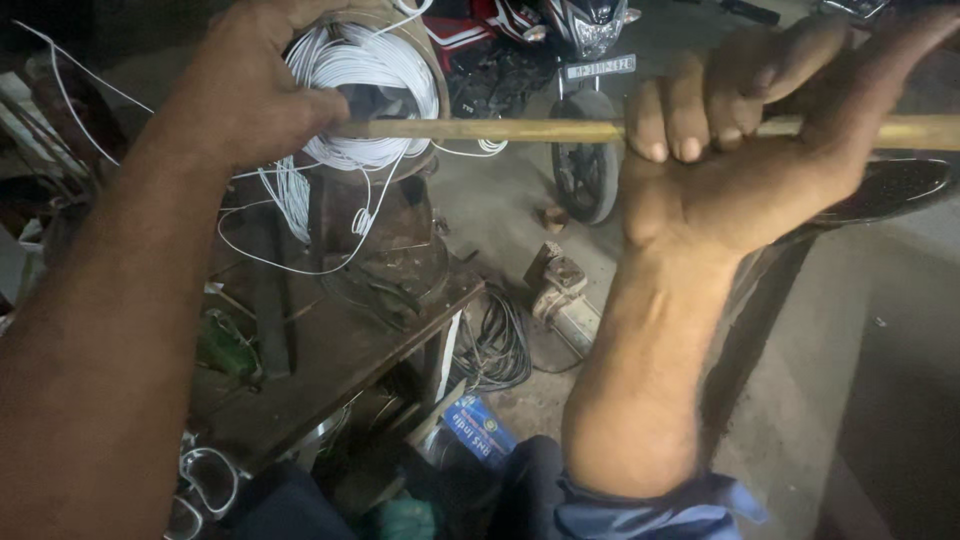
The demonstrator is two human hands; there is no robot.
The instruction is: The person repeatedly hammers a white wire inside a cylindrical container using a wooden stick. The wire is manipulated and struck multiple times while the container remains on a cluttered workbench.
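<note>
Between hands, smooth wooden stick (520, 129)

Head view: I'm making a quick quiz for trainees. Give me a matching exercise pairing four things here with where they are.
Things:
1. wooden stick
2. coil of white wire
3. motorcycle
4. coil of black cable

Places:
A. on the floor beside the workbench
B. parked at the top of the picture
C. gripped by left hand and right hand
D. behind the left hand

Pairs: 1-C, 2-D, 3-B, 4-A
</note>
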